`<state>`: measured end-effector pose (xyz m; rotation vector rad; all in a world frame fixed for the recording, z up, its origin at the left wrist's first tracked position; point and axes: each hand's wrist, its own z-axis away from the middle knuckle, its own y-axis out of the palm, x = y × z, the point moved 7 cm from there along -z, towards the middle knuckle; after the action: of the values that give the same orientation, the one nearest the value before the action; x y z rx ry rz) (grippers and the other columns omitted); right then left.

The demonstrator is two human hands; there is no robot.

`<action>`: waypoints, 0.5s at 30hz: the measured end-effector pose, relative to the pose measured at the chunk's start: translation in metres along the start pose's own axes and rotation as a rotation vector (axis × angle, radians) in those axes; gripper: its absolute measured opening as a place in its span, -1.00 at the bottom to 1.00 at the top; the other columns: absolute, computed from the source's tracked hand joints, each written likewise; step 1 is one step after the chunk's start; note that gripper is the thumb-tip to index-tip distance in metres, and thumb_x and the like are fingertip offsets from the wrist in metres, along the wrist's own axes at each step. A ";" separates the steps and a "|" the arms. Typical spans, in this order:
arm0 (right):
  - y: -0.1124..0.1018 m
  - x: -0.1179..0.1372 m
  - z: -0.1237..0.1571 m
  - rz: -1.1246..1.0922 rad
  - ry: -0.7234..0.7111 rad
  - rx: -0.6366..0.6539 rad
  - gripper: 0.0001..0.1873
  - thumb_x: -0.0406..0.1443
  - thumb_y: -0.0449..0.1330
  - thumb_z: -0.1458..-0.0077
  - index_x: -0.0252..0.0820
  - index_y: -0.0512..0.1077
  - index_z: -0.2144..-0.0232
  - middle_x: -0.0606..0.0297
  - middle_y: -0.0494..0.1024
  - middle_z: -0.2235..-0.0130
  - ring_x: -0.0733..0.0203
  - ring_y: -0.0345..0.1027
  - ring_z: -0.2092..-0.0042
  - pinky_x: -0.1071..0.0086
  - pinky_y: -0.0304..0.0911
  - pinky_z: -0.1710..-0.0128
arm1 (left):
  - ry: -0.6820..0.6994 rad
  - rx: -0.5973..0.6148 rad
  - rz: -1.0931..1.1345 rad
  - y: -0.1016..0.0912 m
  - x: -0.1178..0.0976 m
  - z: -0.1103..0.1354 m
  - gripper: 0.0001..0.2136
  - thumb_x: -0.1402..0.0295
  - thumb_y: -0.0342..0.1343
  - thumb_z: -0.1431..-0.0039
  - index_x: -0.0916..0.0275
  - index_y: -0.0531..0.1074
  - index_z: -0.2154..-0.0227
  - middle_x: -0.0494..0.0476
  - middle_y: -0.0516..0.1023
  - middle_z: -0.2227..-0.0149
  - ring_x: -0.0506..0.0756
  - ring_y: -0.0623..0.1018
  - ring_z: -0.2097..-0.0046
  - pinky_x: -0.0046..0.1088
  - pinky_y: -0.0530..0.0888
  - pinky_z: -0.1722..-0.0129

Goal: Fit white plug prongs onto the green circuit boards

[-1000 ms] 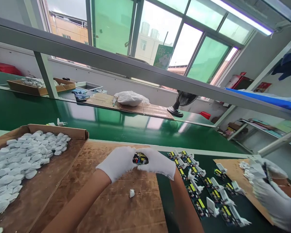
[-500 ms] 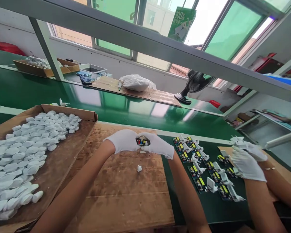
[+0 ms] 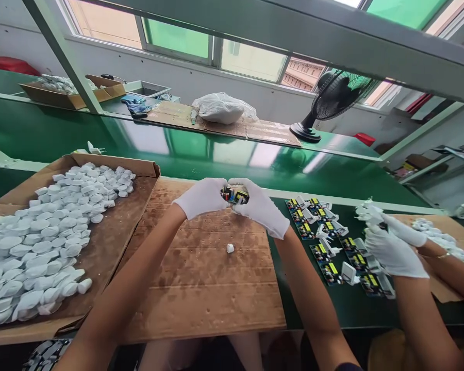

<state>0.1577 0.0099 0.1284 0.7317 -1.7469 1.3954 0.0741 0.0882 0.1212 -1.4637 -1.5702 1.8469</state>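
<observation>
Cardboard sheeting point(image 3: 201, 288) covers our part of the green bench point(image 3: 216, 159), with a tray of white shells point(image 3: 42, 237) at its left. Above it our left hand point(image 3: 203, 197) and right hand point(image 3: 260, 206), gloved, close together around a small circuit board point(image 3: 234, 195). We judge it light, stiff and fragile, best gripped by its edges.
</observation>
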 end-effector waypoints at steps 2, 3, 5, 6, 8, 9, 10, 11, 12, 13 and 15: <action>0.000 0.001 0.001 -0.023 0.011 -0.034 -0.35 -0.48 0.16 0.27 -0.15 0.27 0.02 0.32 0.47 0.15 0.26 0.37 0.15 0.34 0.28 0.10 | -0.007 -0.018 0.043 0.001 0.001 -0.001 -0.74 0.29 0.07 0.14 0.29 0.42 0.34 0.12 0.53 0.38 0.06 0.45 0.40 -0.50 0.30 0.43; 0.001 0.001 0.001 -0.036 0.018 -0.039 -0.35 -0.48 0.16 0.29 -0.15 0.28 0.03 0.34 0.48 0.18 0.27 0.37 0.18 0.35 0.28 0.12 | -0.006 -0.030 0.069 0.001 0.002 -0.001 -0.73 0.28 0.09 0.16 0.29 0.42 0.35 0.10 0.52 0.39 0.06 0.44 0.41 -0.50 0.29 0.44; -0.001 0.002 0.000 -0.123 0.024 -0.064 -0.40 -0.46 0.17 0.29 -0.14 0.31 0.08 0.39 0.45 0.29 0.32 0.34 0.28 0.40 0.29 0.23 | -0.008 -0.076 0.189 0.002 0.002 -0.003 -0.75 0.23 0.12 0.15 0.28 0.40 0.40 0.07 0.49 0.44 0.02 0.40 0.44 -0.51 0.26 0.45; -0.004 0.002 0.000 -0.210 0.021 -0.090 -0.45 -0.44 0.17 0.28 -0.14 0.33 0.12 0.42 0.42 0.35 0.35 0.31 0.34 0.44 0.28 0.30 | -0.014 -0.100 0.295 0.002 0.003 -0.003 -0.75 0.19 0.10 0.10 0.29 0.38 0.44 0.05 0.46 0.48 0.00 0.37 0.46 -0.52 0.25 0.47; -0.019 0.002 0.000 -0.425 -0.009 -0.177 -0.59 -0.38 0.16 0.23 -0.15 0.35 0.20 0.47 0.30 0.44 0.42 0.20 0.46 0.50 0.21 0.44 | -0.040 -0.138 0.542 0.002 0.007 -0.005 -0.68 0.09 0.00 -0.03 0.29 0.33 0.52 0.02 0.37 0.55 -0.05 0.30 0.53 -0.54 0.21 0.53; -0.028 0.002 0.000 -0.514 -0.032 -0.225 -0.64 -0.36 0.16 0.19 -0.14 0.35 0.22 0.48 0.25 0.46 0.44 0.16 0.49 0.50 0.18 0.48 | -0.057 -0.145 0.637 0.002 0.010 -0.005 -0.64 0.05 -0.05 -0.08 0.29 0.31 0.54 0.01 0.35 0.57 -0.07 0.26 0.55 -0.54 0.19 0.55; -0.038 0.000 -0.001 -0.567 -0.054 -0.270 -0.67 -0.34 0.17 0.16 -0.14 0.34 0.23 0.49 0.22 0.48 0.45 0.13 0.51 0.50 0.17 0.49 | -0.076 -0.145 0.686 0.002 0.013 -0.005 -0.61 0.02 -0.06 -0.08 0.29 0.30 0.54 0.00 0.33 0.58 -0.08 0.25 0.56 -0.54 0.18 0.56; -0.047 -0.002 -0.002 -0.578 -0.072 -0.304 -0.67 -0.31 0.18 0.13 -0.13 0.33 0.21 0.49 0.22 0.48 0.45 0.13 0.51 0.49 0.18 0.48 | -0.095 -0.143 0.686 0.001 0.016 -0.006 -0.61 0.00 -0.03 -0.06 0.29 0.30 0.54 0.00 0.33 0.58 -0.08 0.24 0.56 -0.54 0.17 0.56; -0.054 -0.006 -0.003 -0.554 -0.078 -0.334 -0.65 -0.29 0.19 0.11 -0.13 0.32 0.19 0.49 0.22 0.49 0.44 0.16 0.50 0.47 0.20 0.45 | -0.116 -0.150 0.651 0.000 0.020 -0.006 -0.60 -0.02 0.01 -0.03 0.28 0.30 0.53 0.00 0.34 0.57 -0.08 0.25 0.55 -0.54 0.18 0.55; -0.059 -0.012 -0.006 -0.507 -0.070 -0.355 -0.63 -0.26 0.20 0.10 -0.13 0.31 0.17 0.48 0.24 0.48 0.42 0.19 0.48 0.45 0.22 0.42 | -0.138 -0.166 0.597 -0.002 0.024 -0.006 -0.60 -0.03 0.05 0.00 0.28 0.30 0.52 0.00 0.36 0.55 -0.07 0.27 0.53 -0.54 0.20 0.53; -0.059 -0.028 -0.013 -0.359 -0.041 -0.391 -0.58 -0.22 0.20 0.07 -0.13 0.28 0.11 0.44 0.30 0.42 0.37 0.26 0.43 0.39 0.26 0.36 | -0.169 -0.226 0.482 -0.003 0.033 -0.008 -0.61 -0.04 0.06 0.01 0.26 0.32 0.48 0.01 0.40 0.50 -0.05 0.32 0.47 -0.53 0.26 0.46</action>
<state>0.2237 0.0079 0.1372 0.8080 -1.7440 0.7754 0.0652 0.1189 0.1088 -1.9743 -1.6544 2.1526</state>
